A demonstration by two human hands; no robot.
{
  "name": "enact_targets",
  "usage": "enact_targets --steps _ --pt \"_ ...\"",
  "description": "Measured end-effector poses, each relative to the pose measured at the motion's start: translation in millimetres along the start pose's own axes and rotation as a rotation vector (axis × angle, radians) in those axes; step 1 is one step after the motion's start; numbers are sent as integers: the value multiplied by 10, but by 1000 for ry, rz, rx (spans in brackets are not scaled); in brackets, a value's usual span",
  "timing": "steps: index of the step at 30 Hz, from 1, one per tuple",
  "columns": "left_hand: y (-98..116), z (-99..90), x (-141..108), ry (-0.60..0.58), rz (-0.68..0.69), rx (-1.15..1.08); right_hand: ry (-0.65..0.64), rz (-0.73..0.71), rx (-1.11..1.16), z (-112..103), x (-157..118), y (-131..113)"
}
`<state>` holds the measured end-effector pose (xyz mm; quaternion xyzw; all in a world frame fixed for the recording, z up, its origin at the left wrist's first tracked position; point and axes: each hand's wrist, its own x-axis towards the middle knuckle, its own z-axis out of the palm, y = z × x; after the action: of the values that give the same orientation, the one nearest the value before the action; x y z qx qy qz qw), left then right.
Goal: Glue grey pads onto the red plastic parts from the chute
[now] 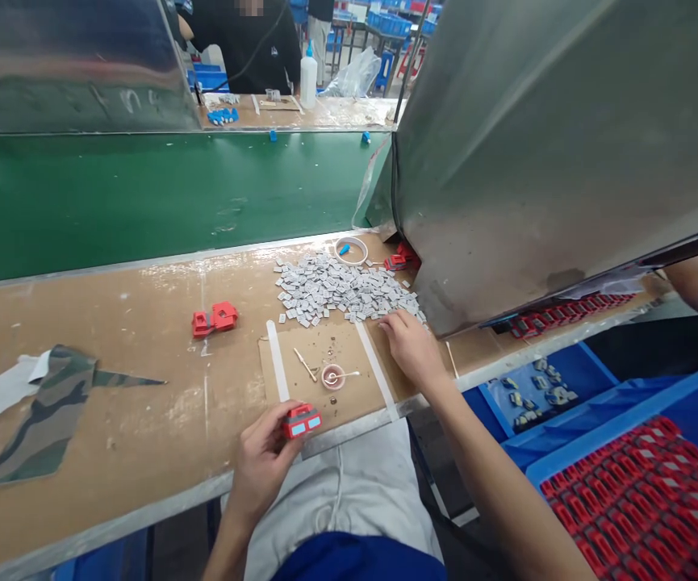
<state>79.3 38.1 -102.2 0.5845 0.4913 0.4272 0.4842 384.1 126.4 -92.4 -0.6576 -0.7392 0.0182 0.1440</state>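
Left hand [264,444] curls thumb and fingers around a red plastic block with two light-blue windows [303,420], held at the near edge of the brown-topped bench [143,315]. Right hand [414,349] has its thumb and fingertips drawn close together at the near right edge of a loose heap of small flat grey pieces [342,289]; whether one is pinched between them, I cannot tell. Between the hands lies a tan cardboard sheet [354,397], bearing a small round cup [324,382] with a white stick resting in it. Left of the heap sits a red-and-grey plastic piece [215,319].
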Motion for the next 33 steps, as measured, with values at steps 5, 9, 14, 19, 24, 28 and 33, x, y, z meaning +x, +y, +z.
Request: enact_targets --steps 5,9,14,19,24,28,33 --pt "9 -7 8 4 29 9 -155 -23 -37 -48 -265 -6" --pt "41 -17 30 13 76 40 -114 5 53 46 -259 -135" --pt "71 -34 43 -3 102 36 15 97 417 82 -155 -153" --pt "27 -47 2 -63 32 -55 96 172 710 -264 -447 -346" --pt "53 -47 -15 -161 -19 -121 -85 86 949 -580 -827 -865" --pt "72 -63 1 -218 6 -46 -179 47 1005 -487 -803 -1142" --pt "55 -79 -3 -212 57 32 -266 42 1036 -346 -700 -1215"
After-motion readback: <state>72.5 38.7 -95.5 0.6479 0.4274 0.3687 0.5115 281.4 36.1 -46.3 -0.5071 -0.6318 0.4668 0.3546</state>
